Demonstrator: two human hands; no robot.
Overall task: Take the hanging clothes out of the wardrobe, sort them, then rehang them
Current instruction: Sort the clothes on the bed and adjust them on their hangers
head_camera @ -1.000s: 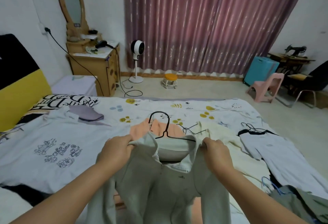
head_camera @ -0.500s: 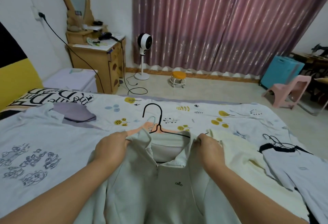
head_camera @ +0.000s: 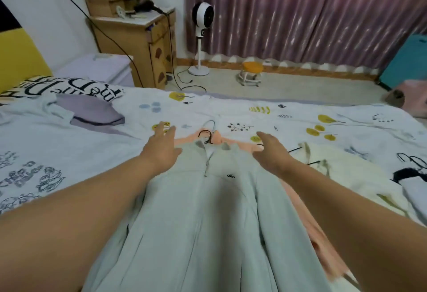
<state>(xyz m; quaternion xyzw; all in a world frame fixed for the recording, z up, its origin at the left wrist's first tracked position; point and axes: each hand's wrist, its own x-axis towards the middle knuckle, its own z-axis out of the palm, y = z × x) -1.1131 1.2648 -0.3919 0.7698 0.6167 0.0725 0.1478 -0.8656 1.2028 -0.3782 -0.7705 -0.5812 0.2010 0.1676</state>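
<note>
On the near edge of the bed [head_camera: 288, 116] lies the pale grey-green jacket [head_camera: 208, 222], spread flat, its long axis running from hem at the near end to collar at the far end. Its black hanger hook [head_camera: 206, 135] pokes out past the collar. Both hands hover at the collar end with fingers spread and relaxed, gripping nothing: the left hand [head_camera: 161, 147] just left of the collar, the right hand [head_camera: 271, 153] just right of it, about equally close to the shoulders. Any pick-up would likely turn on the hook, which lies beyond and between the hands, a little nearer the left one.

Beneath the jacket is a peach garment [head_camera: 233, 140], showing along its right side and past the collar. Right of that lies a cream garment [head_camera: 323, 176], then a white one with black trim [head_camera: 413, 185] at the right edge. On the left lies a white printed shirt [head_camera: 30, 164].

Counted: five garments that I can tell apart, two hands, both empty. Hangers are harder; at least three hooks show.
</note>
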